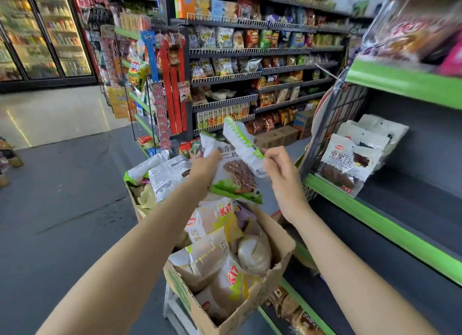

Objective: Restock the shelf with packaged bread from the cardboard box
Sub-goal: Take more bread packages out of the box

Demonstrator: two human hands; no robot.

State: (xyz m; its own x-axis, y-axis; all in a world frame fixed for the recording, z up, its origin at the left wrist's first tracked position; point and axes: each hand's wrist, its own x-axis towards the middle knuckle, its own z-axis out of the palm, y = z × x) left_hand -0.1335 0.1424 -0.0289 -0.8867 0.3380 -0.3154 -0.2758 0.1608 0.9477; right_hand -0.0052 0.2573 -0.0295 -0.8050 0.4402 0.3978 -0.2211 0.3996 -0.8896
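Observation:
My left hand point(203, 169) grips a white and green bread pack point(237, 182) printed with a brown bun, held above the cardboard box point(272, 269). My right hand point(282, 177) pinches a second white pack with green stripes point(241, 142), lifted edge-on beside the first. The box below is open and holds several K17 bread packs point(220, 254). To the right, the green-edged shelf point(375, 222) carries a row of white packs of dark bread point(347, 164) at its far end.
A second box of packs point(152, 177) stands beyond the first on the grey floor. A black wire rack point(332, 119) closes the shelf's far end. Snack shelves point(250, 52) fill the back wall and drink coolers point(42, 32) stand at the left.

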